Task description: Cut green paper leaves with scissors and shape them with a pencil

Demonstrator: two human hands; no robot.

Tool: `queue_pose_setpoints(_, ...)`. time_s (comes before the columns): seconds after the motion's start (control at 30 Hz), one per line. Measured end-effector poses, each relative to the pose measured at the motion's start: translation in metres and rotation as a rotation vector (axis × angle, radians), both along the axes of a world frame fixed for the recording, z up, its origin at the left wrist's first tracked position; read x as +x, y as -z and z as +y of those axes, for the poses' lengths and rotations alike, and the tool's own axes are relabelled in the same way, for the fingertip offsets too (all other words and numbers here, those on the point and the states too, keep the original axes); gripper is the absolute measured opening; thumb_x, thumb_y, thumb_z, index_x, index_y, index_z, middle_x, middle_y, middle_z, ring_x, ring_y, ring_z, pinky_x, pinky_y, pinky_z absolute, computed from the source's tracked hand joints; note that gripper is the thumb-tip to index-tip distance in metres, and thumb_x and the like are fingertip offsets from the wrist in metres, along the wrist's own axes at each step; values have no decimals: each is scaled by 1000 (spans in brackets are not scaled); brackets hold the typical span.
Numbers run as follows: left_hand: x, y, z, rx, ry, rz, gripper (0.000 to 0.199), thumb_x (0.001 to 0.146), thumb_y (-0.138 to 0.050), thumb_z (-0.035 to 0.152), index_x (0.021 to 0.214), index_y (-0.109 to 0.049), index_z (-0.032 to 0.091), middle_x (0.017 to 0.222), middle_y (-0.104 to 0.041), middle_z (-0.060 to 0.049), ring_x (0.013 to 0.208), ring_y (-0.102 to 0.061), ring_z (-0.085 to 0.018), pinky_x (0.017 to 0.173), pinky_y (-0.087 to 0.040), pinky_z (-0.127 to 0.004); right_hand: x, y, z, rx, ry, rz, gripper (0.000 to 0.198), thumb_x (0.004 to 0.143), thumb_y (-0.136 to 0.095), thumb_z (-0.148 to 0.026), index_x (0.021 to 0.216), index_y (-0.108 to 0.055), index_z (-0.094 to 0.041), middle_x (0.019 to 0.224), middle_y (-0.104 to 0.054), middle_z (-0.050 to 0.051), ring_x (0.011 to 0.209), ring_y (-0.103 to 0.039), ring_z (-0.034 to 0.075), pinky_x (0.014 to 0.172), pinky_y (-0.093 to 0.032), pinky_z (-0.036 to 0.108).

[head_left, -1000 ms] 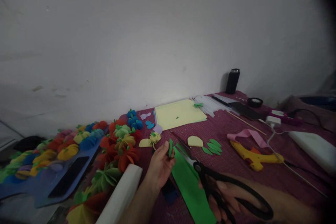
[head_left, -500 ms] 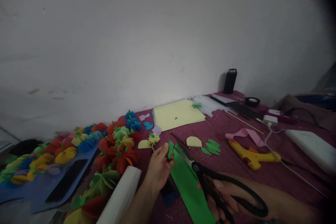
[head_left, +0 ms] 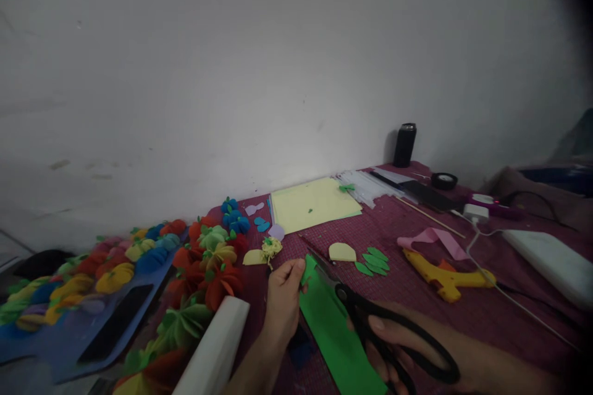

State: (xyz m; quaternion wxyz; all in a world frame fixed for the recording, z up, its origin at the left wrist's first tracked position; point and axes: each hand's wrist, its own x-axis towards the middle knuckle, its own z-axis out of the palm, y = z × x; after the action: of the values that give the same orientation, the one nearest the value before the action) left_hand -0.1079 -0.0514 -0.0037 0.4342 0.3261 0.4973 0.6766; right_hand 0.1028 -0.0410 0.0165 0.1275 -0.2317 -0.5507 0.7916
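A long green felt-like strip [head_left: 333, 327] slants toward me, its far end pinched between the thumb and fingers of my left hand [head_left: 283, 296]. My right hand [head_left: 386, 342] grips black-handled scissors [head_left: 354, 297] by the loops. Their blades lie along the strip's upper right edge, close to my left fingertips; how far apart they are is hard to see. Several cut green leaf shapes [head_left: 374, 261] rest to the right of the blades, beside a pale yellow half-round piece [head_left: 341, 252]. A yellow crinkled bundle [head_left: 271, 248] sits beyond my left hand.
Colourful felt pumpkin-like shapes [head_left: 221, 287] crowd the left side, with a white roll [head_left: 217, 345] beside my left forearm. Pale yellow sheets [head_left: 315, 202] lie at the back. On the right are a yellow glue gun [head_left: 447, 278], a pink ribbon [head_left: 433, 237], cables and a black can [head_left: 405, 145].
My left hand has turned and now pinches the strip's far end, where before it held up a small green piece. The scissors have shifted slightly left.
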Motion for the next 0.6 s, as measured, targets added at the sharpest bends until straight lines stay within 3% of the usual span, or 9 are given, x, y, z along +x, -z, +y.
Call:
queue_pose_setpoints(0.13, -2, 3, 1, 13, -17, 35, 36, 67, -72, 50, 65, -64, 15, 54, -49, 3, 50, -40, -9, 48, -30, -20, -4, -5, -4, 2, 18, -13, 52, 74, -55, -67, 84, -55, -16, 57, -55, 0, 40, -48, 7, 38, -39, 16)
queue_pose_setpoints(0.37, -3, 1, 1, 17, -17, -3, 33, 67, -73, 47, 64, -63, 16, 56, -49, 4, 52, -40, -9, 50, -32, -20, 0, -9, -4, 143, 44, -55, 49, 79, -47, -66, 83, -48, -17, 47, -45, -7, 33, -38, 5, 33, -32, 16)
queue_pose_setpoints(0.47, 0, -3, 0, 7, -21, -50, 35, 63, -76, 47, 63, -62, 15, 57, -50, 3, 53, -41, -9, 50, -32, -20, 4, -22, 3, 299, 83, -56, 42, 80, -53, -57, 94, -48, -17, 55, -50, -5, 40, -43, 7, 40, -36, 19)
queue_pose_setpoints(0.6, 1, -4, 0, -8, -9, -76, 36, 62, -77, 47, 63, -62, 15, 58, -49, 3, 54, -42, -9, 49, -32, -20, -9, -50, 24, 571, 329, -85, 39, 70, -70, -42, 94, -48, -19, 72, -55, -2, 57, -49, 11, 51, -40, 22)
